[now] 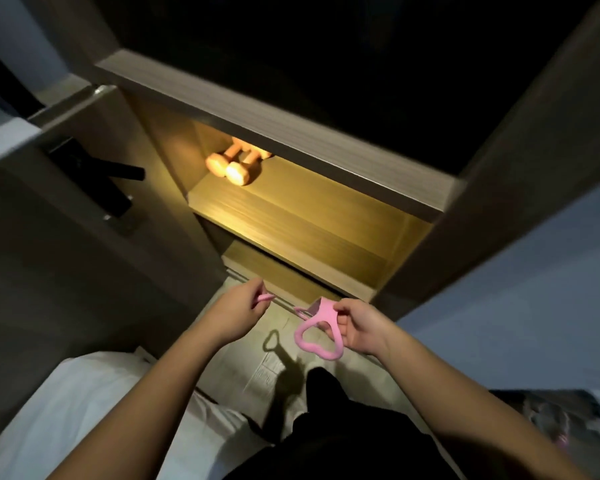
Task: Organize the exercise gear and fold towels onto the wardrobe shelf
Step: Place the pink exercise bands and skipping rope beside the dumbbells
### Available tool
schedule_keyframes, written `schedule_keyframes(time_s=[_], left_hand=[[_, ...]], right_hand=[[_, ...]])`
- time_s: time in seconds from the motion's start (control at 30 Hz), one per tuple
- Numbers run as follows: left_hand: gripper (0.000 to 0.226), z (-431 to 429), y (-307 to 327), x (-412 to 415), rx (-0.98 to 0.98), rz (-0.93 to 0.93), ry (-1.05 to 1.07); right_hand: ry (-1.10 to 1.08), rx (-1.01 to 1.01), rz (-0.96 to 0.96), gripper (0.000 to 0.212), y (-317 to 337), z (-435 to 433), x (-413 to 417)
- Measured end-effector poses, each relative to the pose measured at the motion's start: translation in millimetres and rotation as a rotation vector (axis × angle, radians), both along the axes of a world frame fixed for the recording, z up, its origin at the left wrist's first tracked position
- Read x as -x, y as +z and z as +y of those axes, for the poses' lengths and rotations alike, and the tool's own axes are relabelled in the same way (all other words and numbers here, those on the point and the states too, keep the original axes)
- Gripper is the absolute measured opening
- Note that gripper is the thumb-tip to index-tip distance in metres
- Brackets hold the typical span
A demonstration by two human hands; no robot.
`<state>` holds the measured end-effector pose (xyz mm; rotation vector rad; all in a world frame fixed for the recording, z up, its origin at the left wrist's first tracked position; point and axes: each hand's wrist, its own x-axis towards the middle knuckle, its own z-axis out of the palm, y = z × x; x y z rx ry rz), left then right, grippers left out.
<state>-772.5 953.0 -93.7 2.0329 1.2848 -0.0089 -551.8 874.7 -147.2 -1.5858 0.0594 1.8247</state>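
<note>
Right hand [357, 327] grips a pink looped handle [317, 336], left hand [236, 313] pinches a thin pink piece [265, 297] (dumbbells [236, 164] on the shelf [291, 216]).

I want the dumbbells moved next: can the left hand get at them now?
Probably not straight away: the left hand pinches part of the pink band. Otherwise the way looks free; nothing stands before the dumbbells on the open shelf.
</note>
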Motion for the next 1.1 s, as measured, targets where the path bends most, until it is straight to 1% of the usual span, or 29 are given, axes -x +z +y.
schedule_keyframes(time_s=[0.17,0.33,0.43,0.53,0.63,0.73,0.83,0.9,0.97,1.03,1.1], left_hand=[[0.014,51.7,-2.0,24.4,-0.034,0.000,0.077],[0.014,98.9,-5.2,39.8,-0.038,-0.037,0.113],[0.013,121.3,-7.0,43.7,-0.020,-0.068,0.089],[0.017,137.7,-9.6,48.4,0.005,-0.099,0.043],[0.021,157.1,-19.8,57.3,0.024,-0.119,-0.042],[0.017,180.8,-39.7,69.1,0.027,-0.160,-0.136],[0.016,199.8,-69.8,85.6,-0.018,-0.195,-0.190],[0.019,208.5,-92.9,97.8,-0.063,-0.214,-0.195],[0.023,211.9,-118.4,112.4,-0.105,-0.240,-0.188],[0.022,210.5,-142.4,127.4,-0.101,-0.293,-0.164],[0.021,204.9,-163.9,142.1,-0.102,-0.381,-0.138]], right_hand=[[0.105,0.009,0.005,0.026,-2.4,59.0,21.8],[0.091,0.019,0.042,0.022,-2.5,112.8,27.1],[0.073,0.033,0.023,0.020,-2.4,134.9,31.0],[0.049,0.054,-0.001,0.018,-3.8,147.1,40.8],[-0.015,0.056,0.007,0.017,-14.1,154.7,55.4],[-0.075,0.023,-0.003,0.025,-37.5,163.4,76.5],[-0.095,-0.017,-0.044,0.030,-68.2,170.5,102.6],[-0.103,-0.049,-0.029,0.026,-88.9,171.9,119.5],[-0.121,-0.106,-0.034,0.018,-110.6,170.0,138.5],[-0.130,-0.181,-0.105,0.008,-129.0,164.0,157.8],[-0.113,-0.265,-0.218,0.006,-143.6,154.6,177.7]])
